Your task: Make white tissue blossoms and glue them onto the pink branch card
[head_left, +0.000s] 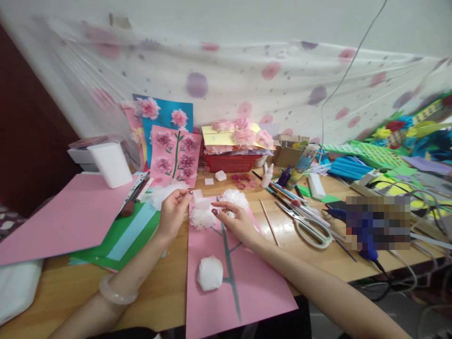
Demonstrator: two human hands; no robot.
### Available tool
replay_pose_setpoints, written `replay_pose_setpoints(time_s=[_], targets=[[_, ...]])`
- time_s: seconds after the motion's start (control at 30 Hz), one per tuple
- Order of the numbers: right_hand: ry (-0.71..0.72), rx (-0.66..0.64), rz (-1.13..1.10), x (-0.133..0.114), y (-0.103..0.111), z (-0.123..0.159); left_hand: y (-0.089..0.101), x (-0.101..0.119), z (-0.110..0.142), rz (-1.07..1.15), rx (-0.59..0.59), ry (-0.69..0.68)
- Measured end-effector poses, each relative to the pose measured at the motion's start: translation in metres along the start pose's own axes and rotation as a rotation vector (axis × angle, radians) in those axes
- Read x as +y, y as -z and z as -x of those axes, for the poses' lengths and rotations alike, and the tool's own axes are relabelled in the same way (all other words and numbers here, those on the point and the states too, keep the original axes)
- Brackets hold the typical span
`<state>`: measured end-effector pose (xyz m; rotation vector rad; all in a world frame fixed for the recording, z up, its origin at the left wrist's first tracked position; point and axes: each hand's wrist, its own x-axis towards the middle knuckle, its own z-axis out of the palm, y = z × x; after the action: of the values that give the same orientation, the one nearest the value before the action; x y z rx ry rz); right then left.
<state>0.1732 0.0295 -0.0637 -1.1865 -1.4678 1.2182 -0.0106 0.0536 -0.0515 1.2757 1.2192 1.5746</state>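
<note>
white tissue (197, 193) perhaps in left hand (173, 211)

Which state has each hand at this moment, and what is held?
Left hand: closed in a pinch; whether it grips tissue cannot be told.
Right hand: partly open, near a white flower.

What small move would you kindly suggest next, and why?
I would perhaps tease out more of the upper-left white flower: the left hand and right hand are close beside it, and the thin white tissue above its ruffles looks smoother, seemingly less separated.
</note>
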Motion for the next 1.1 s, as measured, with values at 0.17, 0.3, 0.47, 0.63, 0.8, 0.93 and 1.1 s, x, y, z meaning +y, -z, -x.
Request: replay_pose_setpoints(time_s=[0.17, 0.3, 0.47, 0.63, 0.8, 0.93, 1.1], targets=[[-0.012, -0.078, -0.028, -0.003, 0.000, 0.002, -0.007, 0.002, 0.014, 0.016, -0.141, 0.077], [-0.025, -0.092, -0.033, -0.004, -0.002, 0.004, -0.005, -0.002, 0.009, 0.014, -0.142, 0.068], [-0.080, -0.086, -0.085, 0.001, -0.003, 0.000, -0.002, -0.004, 0.002, -0.099, -0.098, 0.028], [-0.123, -0.081, -0.218, 0.003, -0.003, -0.002, 0.023, -0.019, -0.026, -0.286, 0.090, -0.029], [-0.171, -0.071, -0.310, 0.002, -0.004, -0.002, 0.046, -0.024, -0.047, -0.480, 0.226, -0.123], [-0.195, -0.069, -0.396, 0.003, -0.003, -0.004, 0.027, -0.009, -0.025, -0.555, 0.126, -0.390], [-0.196, -0.044, -0.478, 0.002, -0.002, -0.005, -0.005, 0.005, 0.017, -0.568, -0.310, -0.643]])
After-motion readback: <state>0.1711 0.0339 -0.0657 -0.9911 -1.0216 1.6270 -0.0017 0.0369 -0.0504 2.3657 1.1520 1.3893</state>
